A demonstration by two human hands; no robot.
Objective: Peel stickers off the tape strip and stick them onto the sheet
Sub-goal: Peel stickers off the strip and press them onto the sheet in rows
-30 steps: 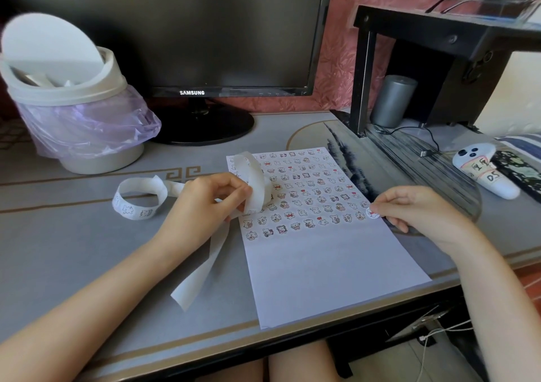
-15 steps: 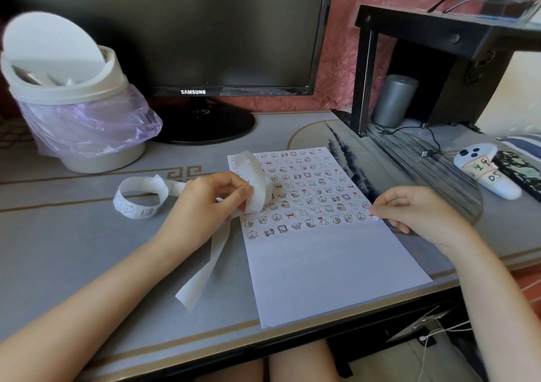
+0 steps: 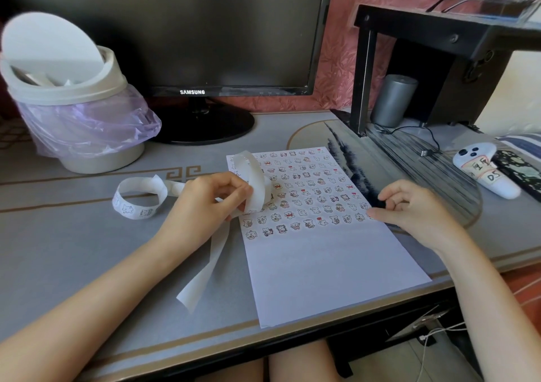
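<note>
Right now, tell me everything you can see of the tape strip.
The tape strip is a long, white, paper-like ribbon. The left hand pinches it where it arches above the left edge of the sheet. Leftward it coils into a loop on the desk, stickers showing; its bare tail trails toward the desk's front.

— What stands along the desk's far edge?
— A dark Samsung monitor in the middle, and a white swing-lid bin with a lilac bag toward the far left corner.
— And on the right?
— A black stand with a grey cylinder under it; a white controller lies near the right edge.
</note>
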